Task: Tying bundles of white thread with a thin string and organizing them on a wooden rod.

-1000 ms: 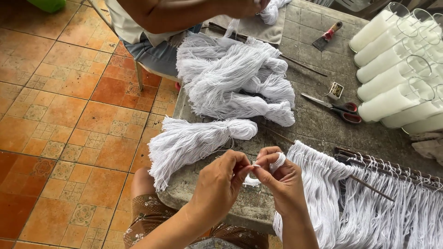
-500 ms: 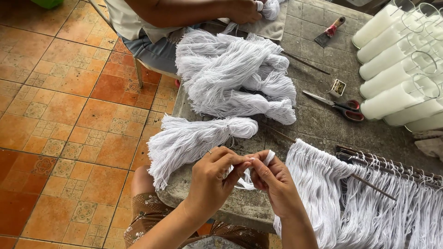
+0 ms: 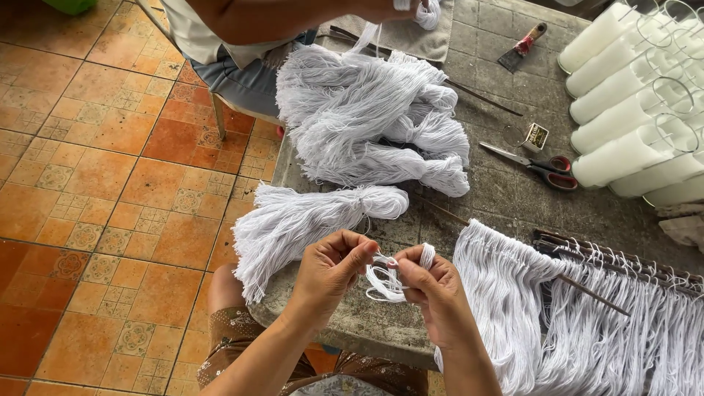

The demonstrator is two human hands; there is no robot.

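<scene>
My left hand (image 3: 334, 268) and my right hand (image 3: 429, 286) meet over the near edge of a grey stone table (image 3: 506, 198). Both pinch a small loop of white string (image 3: 381, 280) that hangs between the fingertips. A short white coil is wound around a finger of my right hand. Just beyond my left hand lies a tied bundle of white string (image 3: 308, 220). To the right of my right hand, white strands (image 3: 506, 293) hang from thin metal rods (image 3: 594, 297).
A large pile of white string bundles (image 3: 374, 117) lies further back. Red-handled scissors (image 3: 539, 165) and a scraper (image 3: 522, 45) lie on the table. White candles in glass tubes (image 3: 631, 110) fill the right corner. Another person (image 3: 242, 37) sits opposite. Orange tiled floor (image 3: 95, 191) lies left.
My hands have shifted slightly apart and drawn the white string out into a small hanging loop. The other person's hands have moved up toward the frame's top edge.
</scene>
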